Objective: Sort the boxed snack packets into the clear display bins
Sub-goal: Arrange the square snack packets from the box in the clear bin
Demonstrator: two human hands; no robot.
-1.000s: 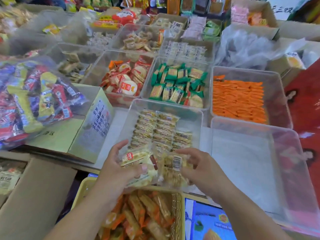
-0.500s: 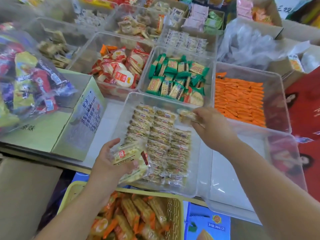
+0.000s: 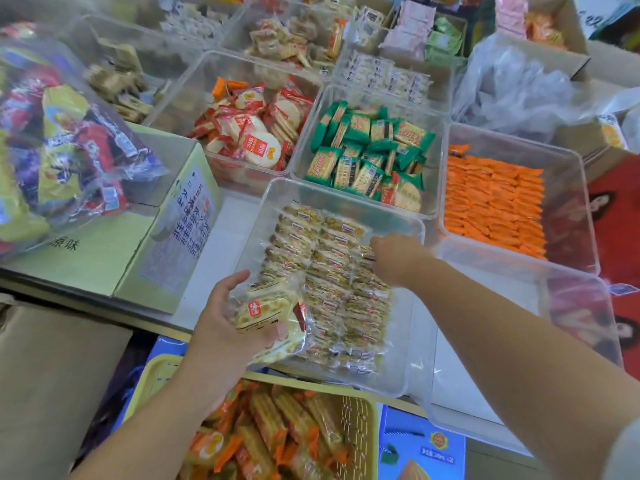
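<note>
Laying each packet flat and square to its row is what this step asks. At the left, the left hand cradles a small stack of packets, fingers and thumb curled round it, just over the near-left corner of the clear bin. That stack is best kept level and close to the rows, so each feed across is short. In the bin the rows of packets lie in neat columns, filling its left and middle. Further right, the right hand reaches down at the far end of the rightmost column, fingers curled and, as far as the back of the hand lets me see, pinching a single packet. It should go down label-up, edge against its neighbour, before the fingers let go. Right of that, the bin floor is bare, with room for another column.
</note>
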